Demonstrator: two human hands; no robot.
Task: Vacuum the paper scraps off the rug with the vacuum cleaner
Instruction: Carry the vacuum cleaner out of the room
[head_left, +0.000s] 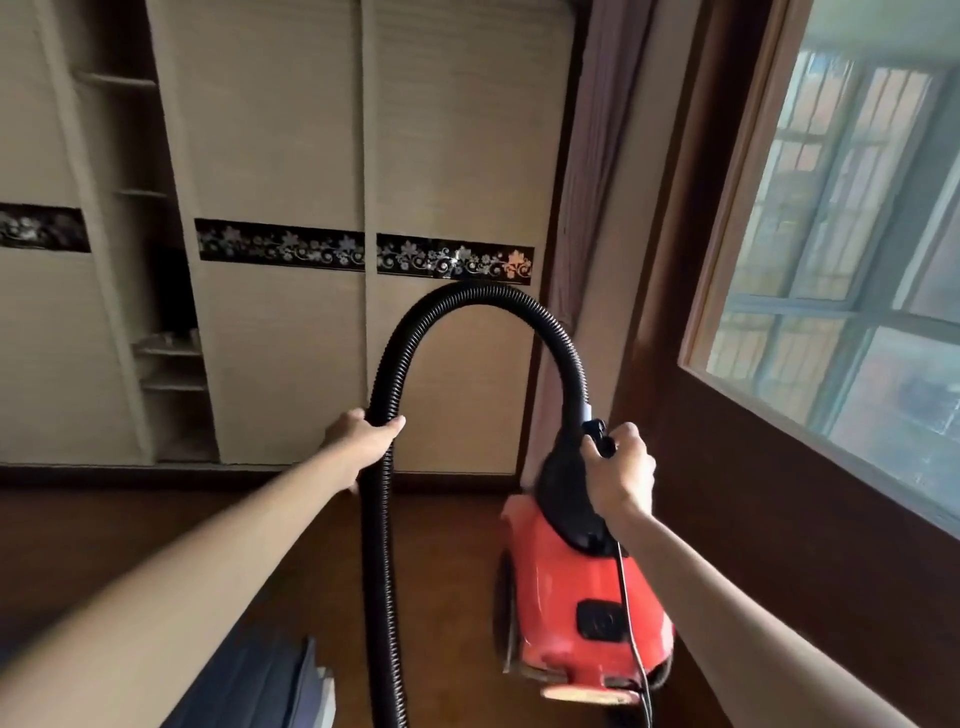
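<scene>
A red canister vacuum cleaner (576, 603) with a black top hangs in the air on the right, lifted off the dark wooden floor. My right hand (621, 475) is closed around its black carry handle (597, 434). The black ribbed hose (485, 299) arches up from the vacuum's top and comes down on the left. My left hand (363, 441) grips the hose where it drops straight toward the bottom edge. A thin power cord (631, 623) dangles over the vacuum's body. No rug or paper scraps are in view.
Beige sliding wardrobe doors (291, 312) with a black floral band stand ahead, with open shelves (156, 353) at the left. A curtain (582, 208) hangs beside a large window (857, 234) on the right. Something dark blue (260, 686) lies at the bottom left.
</scene>
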